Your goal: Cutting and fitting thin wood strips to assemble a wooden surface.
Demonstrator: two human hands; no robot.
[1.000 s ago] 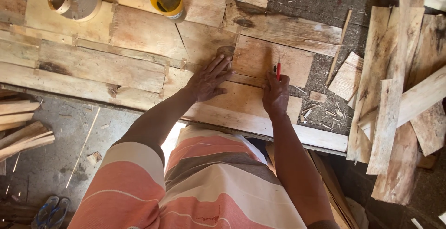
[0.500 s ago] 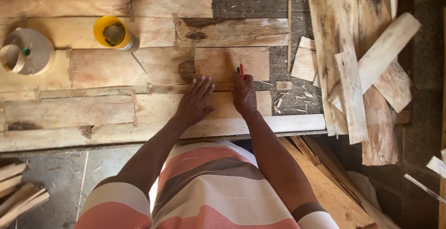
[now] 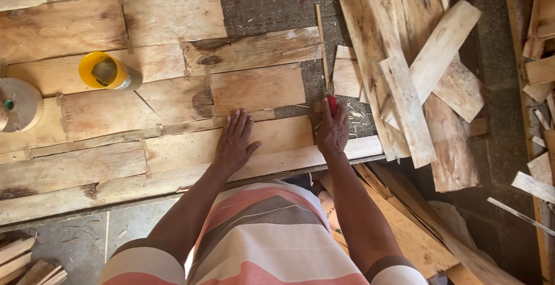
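My left hand (image 3: 235,141) lies flat, fingers spread, on a sheet of thin wood veneer strips (image 3: 173,146) laid side by side on the floor. My right hand (image 3: 332,130) rests at the sheet's right edge and grips a red-handled tool (image 3: 332,104); its tip is hidden. A thin wooden stick (image 3: 321,42) runs away from that hand. A small rectangular veneer piece (image 3: 257,88) sits just beyond my left fingertips.
A yellow-rimmed cup (image 3: 107,71) stands on the sheet at the left, with a round tape roll (image 3: 20,104) at the far left edge. A heap of loose veneer offcuts (image 3: 416,71) lies to the right; more scraps (image 3: 540,88) at the far right.
The view has shifted, so the sheet sits lower and further left. My right hand has slid rightward to the sheet's edge; the left hand stays pressed flat.
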